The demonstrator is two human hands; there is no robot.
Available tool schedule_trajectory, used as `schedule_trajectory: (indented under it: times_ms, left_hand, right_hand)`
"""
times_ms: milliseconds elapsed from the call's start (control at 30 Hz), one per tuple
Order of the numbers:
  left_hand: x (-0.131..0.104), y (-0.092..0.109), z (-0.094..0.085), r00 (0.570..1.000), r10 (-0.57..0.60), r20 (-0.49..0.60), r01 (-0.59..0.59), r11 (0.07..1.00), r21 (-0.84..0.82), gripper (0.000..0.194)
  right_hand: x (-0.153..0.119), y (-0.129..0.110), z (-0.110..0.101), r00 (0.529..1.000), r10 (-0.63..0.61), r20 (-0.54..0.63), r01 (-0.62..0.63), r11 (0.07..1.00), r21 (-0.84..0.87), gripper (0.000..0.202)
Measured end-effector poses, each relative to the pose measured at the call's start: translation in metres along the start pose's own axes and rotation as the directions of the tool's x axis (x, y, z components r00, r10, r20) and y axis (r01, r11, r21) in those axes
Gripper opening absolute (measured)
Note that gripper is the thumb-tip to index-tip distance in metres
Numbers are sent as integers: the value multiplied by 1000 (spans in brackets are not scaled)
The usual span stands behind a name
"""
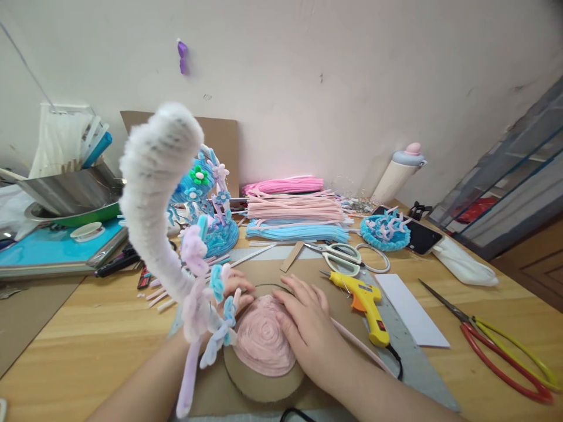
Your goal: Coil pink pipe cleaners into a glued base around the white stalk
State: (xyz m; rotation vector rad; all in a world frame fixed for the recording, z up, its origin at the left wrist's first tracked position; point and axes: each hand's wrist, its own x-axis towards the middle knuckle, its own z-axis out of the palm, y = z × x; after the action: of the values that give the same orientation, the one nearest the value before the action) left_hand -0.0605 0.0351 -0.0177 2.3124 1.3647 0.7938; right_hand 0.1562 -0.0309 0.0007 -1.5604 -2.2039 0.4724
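A pink spiral of pipe cleaner (265, 339) lies on a round brown board (259, 391). My right hand (305, 322) rests on the spiral's right edge, its fingers stretched out. At the upper left edge of the board is my left hand (235, 288), its fingers partly visible and apart, the rest hidden behind a tall curved white fuzzy form (149, 187). Lilac and blue fuzzy pieces (217, 328) surround the base of that form. A pink strand (360, 346) runs out to the right from under my right forearm.
A yellow glue gun (365, 302), white-handled scissors (341, 258) and red-and-yellow-handled shears (501, 351) lie to the right. Behind are pipe cleaner bundles (294, 210), a blue decorated piece (385, 231) and a bottle (396, 176). A metal bowl (74, 190) stands left.
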Motion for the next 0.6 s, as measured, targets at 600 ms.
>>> schedule_trajectory:
  times_ms: [600]
  left_hand:
    - [-2, 3, 3, 997, 79, 26, -82, 982, 171, 16]
  right_hand:
    - [-1, -1, 5, 1000, 3, 25, -2, 1000, -31, 39]
